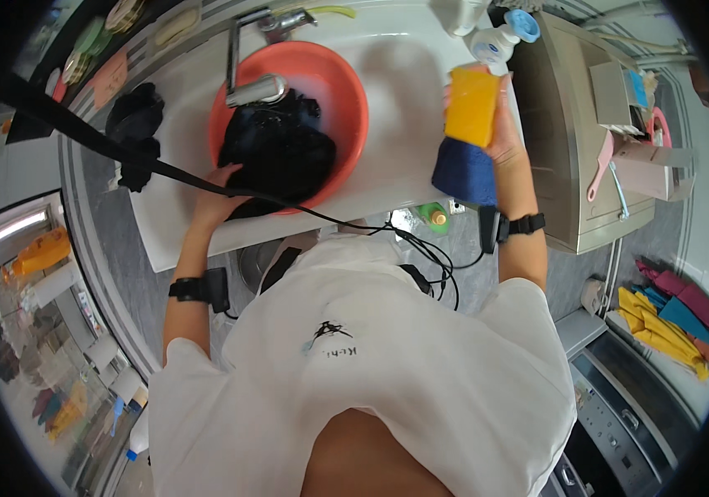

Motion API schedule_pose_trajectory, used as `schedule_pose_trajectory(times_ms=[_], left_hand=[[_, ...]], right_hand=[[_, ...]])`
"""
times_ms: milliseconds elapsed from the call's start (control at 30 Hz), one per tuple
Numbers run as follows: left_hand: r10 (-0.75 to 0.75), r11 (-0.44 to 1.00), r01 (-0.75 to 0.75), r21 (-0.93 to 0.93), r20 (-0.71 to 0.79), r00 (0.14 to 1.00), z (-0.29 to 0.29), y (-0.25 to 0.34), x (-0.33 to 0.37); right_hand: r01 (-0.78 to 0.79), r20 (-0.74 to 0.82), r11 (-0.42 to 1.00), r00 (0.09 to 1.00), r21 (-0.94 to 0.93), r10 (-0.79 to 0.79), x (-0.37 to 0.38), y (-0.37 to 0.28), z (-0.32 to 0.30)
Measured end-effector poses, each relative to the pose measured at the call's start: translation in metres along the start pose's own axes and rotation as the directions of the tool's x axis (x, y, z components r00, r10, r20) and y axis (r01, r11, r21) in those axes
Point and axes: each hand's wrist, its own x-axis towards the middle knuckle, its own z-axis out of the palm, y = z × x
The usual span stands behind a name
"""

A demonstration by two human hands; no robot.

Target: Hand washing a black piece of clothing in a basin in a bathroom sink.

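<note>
A soaked black garment (288,153) lies bunched in an orange-red basin (353,91) holding cloudy water. My left hand (220,195) is closed on the garment's near left edge, which hangs over the basin's rim; its fingertips are partly hidden in the dark cloth. Over the right part of the white sink, my right hand (503,132) grips a yellow bar of soap (472,108). Its fingers wrap behind the bar and are mostly hidden. Just below that hand, a dark blue cloth (463,172) drapes over the sink's front edge.
A chrome faucet (259,89) reaches over the basin. Black cloth (135,124) lies at the sink's left. A white pump bottle (493,43) stands at the back right, beside a beige cabinet (557,132). Black cables (429,253) hang before my torso.
</note>
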Motion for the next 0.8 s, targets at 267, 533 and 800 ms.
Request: schedule_pose_trajectory(times_ms=[267,533,800], left_hand=[[0.082,0.966,-0.099,0.239,0.080,0.993,0.018,-0.008,-0.013],[-0.076,0.959,0.018,-0.282,-0.197,0.978,-0.003,-0.013,-0.045],[-0.083,0.179,0.684,-0.707,0.682,0.727,-0.001,-0.035,-0.075]], right_hand=[[-0.500,0.037,0.690,0.796,-0.523,0.604,0.044,0.145,0.129],[-0.217,-0.282,-0.420,0.954,-0.881,0.099,0.139,0.265,0.139],[-0.050,-0.036,-0.775,0.999,-0.630,-0.035,0.163,0.299,0.115]])
